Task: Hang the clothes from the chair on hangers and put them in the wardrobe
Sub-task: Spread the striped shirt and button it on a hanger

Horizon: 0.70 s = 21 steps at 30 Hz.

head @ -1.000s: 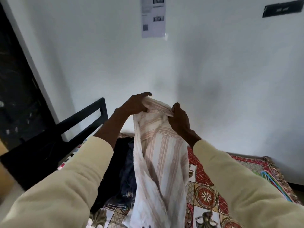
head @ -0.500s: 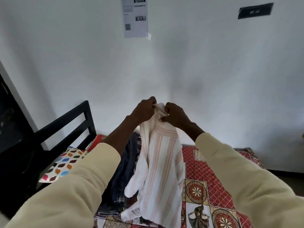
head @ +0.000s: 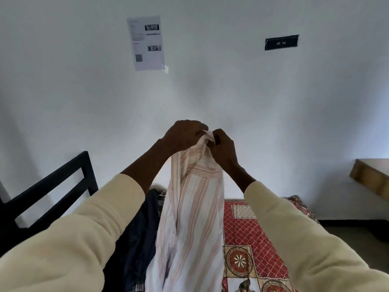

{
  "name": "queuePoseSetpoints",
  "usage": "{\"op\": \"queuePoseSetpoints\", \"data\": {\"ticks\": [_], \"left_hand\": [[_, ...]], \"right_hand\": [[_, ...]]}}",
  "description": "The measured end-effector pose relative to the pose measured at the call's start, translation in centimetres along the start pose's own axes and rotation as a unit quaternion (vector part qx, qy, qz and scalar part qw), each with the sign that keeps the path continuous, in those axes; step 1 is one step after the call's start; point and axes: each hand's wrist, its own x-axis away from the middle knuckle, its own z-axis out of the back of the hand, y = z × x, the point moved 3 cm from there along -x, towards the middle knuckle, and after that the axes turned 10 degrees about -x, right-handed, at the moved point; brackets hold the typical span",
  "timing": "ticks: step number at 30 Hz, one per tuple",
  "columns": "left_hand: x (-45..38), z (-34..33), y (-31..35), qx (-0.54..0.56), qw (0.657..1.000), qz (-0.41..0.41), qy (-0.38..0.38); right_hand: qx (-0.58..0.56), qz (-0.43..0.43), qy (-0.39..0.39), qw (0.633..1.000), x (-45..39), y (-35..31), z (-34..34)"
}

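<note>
Striped shirt [head: 195, 218] hangs, top bunched in both gripping hands, left [head: 182, 134], right [head: 223, 147].

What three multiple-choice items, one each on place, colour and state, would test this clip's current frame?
1. Where is the paper sheet? A on the wall; B on the bed; C on the floor.
2. What colour are the shirt's stripes? A green; B black; C pale orange.
3. How is the shirt held? A left hand only; B both hands at its top; C lying loose.

Key: A, the sheet is stuck on the wall; C, the shirt shows pale orange stripes on white; B, left hand and right hand pinch its top together.
</note>
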Motion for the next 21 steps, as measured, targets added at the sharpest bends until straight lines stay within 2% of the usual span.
{"op": "queuePoseSetpoints", "data": {"ticks": [3, 7, 9, 11, 12, 14, 15, 16, 17, 19, 21], "left_hand": [[-1.2, 1.3, -0.9, -0.025, 0.999, -0.024, 0.035], [-2.8, 3.2, -1.1, -0.079, 0.993, -0.062, 0.066], [-3.8, 3.6, -0.6, -0.093, 0.991, -0.074, 0.064], [-4.8, 4.0, -0.5, -0.095, 0.988, -0.074, 0.101], [-5.1, 4.2, -0.5, -0.095, 0.985, -0.077, 0.118], [-5.1, 4.5, -1.3, -0.097, 0.984, -0.085, 0.121], [-5.0, 4.6, -1.9, -0.103, 0.983, -0.092, 0.117], [-4.8, 4.7, -2.3, -0.114, 0.981, -0.104, 0.119], [-4.6, 4.8, -2.4, -0.131, 0.975, -0.124, 0.127], [-4.5, 4.7, -1.8, -0.16, 0.963, -0.163, 0.144], [-4.6, 4.7, -1.6, -0.16, 0.96, -0.17, 0.154]], "right_hand": [[0.025, 0.022, -0.025, 0.999, -2.0, -2.9, 0.7], [0.141, 0.067, 0.007, 0.988, -3.8, -4.8, 2.0], [0.303, 0.125, 0.064, 0.943, -4.3, -5.9, 2.1], [0.37, 0.174, 0.103, 0.907, -5.2, -7.4, 1.9], [0.328, 0.156, 0.069, 0.929, -5.7, -8.0, 2.0], [0.112, 0.039, -0.056, 0.991, -6.9, -8.4, 2.5], [0.031, -0.015, -0.105, 0.994, -7.4, -8.2, 3.0], [0.028, -0.023, -0.124, 0.992, -7.6, -8.2, 3.3], [0.088, -0.008, -0.125, 0.988, -7.7, -8.1, 3.5], [0.277, 0.048, -0.059, 0.958, -7.5, -7.8, 3.6], [0.343, 0.129, -0.008, 0.931, -6.7, -8.2, 3.2]]}}
